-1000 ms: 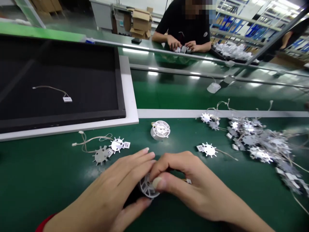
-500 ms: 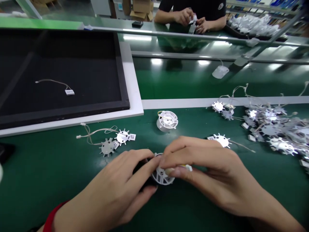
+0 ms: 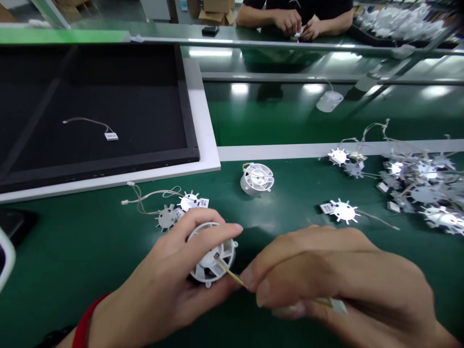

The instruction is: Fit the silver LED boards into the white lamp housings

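My left hand (image 3: pixel 159 270) cradles a round white plastic slotted housing (image 3: pixel 212 253), its fingers wrapped over the rim. A thin yellowish wire (image 3: pixel 229 271) comes out of the housing's centre and runs to my right hand (image 3: pixel 326 275). That hand pinches the wire between thumb and fingers, and a small white tag (image 3: pixel 338 305) shows just beyond them. Part of the wire is hidden inside my right fingers. A second white housing (image 3: pixel 257 178) stands on the green mat (image 3: pixel 290 193) beyond my hands.
Star-shaped metal discs with wires lie in a heap (image 3: pixel 422 188) to the right, with a single disc (image 3: pixel 343 211) nearer. A black-lined tray (image 3: pixel 97 96) with a white frame holds one tagged wire. Several discs (image 3: pixel 177 210) lie left. A co-worker's hands (image 3: pixel 293 24) work across the bench.
My hands have come apart. The right hand has drawn to the right with the wire, now visible, and the left has turned the housing's face upward.
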`<state>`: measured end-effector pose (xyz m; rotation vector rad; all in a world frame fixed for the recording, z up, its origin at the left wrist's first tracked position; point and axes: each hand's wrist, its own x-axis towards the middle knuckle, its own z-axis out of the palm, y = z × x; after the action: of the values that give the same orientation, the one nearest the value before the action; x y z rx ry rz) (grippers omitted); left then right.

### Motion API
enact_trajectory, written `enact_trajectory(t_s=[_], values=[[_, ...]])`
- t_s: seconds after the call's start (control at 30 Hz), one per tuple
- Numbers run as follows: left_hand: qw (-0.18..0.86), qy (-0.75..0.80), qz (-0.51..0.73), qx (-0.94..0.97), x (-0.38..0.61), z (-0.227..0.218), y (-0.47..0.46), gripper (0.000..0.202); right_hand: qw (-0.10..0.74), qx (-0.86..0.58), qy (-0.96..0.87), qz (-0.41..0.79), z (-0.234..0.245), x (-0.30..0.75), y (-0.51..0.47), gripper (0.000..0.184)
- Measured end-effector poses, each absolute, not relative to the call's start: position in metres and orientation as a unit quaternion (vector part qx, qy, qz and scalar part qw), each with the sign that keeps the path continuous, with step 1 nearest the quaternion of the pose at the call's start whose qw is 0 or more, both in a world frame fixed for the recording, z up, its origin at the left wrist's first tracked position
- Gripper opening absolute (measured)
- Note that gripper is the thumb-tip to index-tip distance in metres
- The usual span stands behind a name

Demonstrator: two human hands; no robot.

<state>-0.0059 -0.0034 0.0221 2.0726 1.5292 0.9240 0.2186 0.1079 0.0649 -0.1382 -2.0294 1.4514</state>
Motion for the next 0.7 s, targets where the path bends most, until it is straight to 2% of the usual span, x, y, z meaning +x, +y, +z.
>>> enact_trajectory(t_s=[0.17, 0.27, 0.47, 0.6, 0.7], values=[[0.243, 0.622, 0.381, 0.640, 0.001, 0.033, -0.006, 0.028, 0.322, -0.020, -0.793, 0.516, 0.062, 0.219, 0.111, 0.026], [0.306, 0.659, 0.388, 0.567, 0.005, 0.039, -0.005, 0.030, 0.307, -0.032, -0.817, 0.487, 0.058, 0.219, 0.113, 0.017], [0.443, 0.657, 0.424, 0.438, -0.001, 0.042, -0.002, 0.051, 0.334, -0.093, -0.806, 0.480, 0.052, 0.213, 0.115, 0.019], [0.395, 0.609, 0.454, 0.516, -0.006, 0.034, -0.001, 0.045, 0.317, -0.209, -0.758, 0.531, 0.056, 0.209, 0.111, 0.015], [0.244, 0.628, 0.453, 0.583, -0.008, 0.030, 0.000, 0.038, 0.247, -0.285, -0.737, 0.561, 0.058, 0.207, 0.109, 0.017]])
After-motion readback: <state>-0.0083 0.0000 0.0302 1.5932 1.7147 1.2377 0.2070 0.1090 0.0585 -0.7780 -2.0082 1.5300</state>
